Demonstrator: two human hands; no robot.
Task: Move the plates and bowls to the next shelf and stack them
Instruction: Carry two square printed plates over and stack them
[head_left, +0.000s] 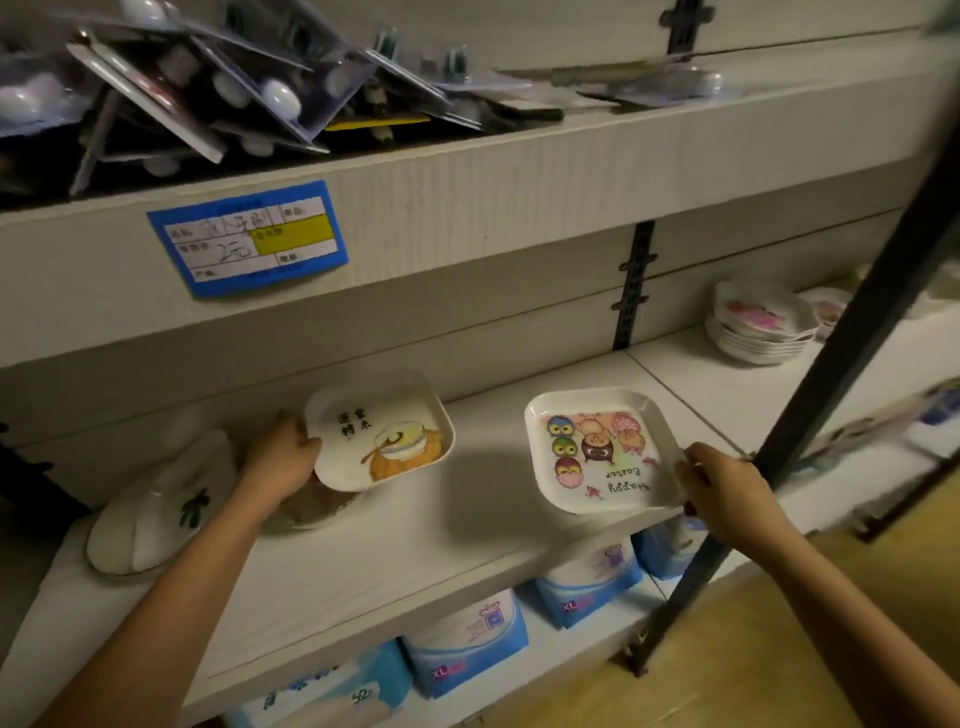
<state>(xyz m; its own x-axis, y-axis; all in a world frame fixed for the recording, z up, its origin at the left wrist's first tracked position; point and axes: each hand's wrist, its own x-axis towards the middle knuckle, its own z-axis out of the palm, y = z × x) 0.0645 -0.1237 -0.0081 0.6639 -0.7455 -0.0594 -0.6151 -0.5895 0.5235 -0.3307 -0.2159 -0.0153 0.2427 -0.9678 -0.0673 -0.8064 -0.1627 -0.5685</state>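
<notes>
My left hand (283, 457) grips the left edge of a white square plate with an orange drawing (382, 431), tilted up above the shelf board (415, 525). My right hand (727, 488) pinches the right rim of a white square plate printed with owls and "Happy Easter" (597, 449), held over the board's front right part. On the neighbouring shelf section to the right sits a stack of white plates with pink prints (761, 325). A white bowl turned upside down (156, 514) rests at the far left of the board.
A dark metal post (852, 338) slants down in front of the right shelf section. The shelf above carries a pile of packaged goods (208, 88) and a blue price label (249, 239). Blue-and-white packs (467, 639) fill the shelf below. More plates (831, 309) stand behind the stack.
</notes>
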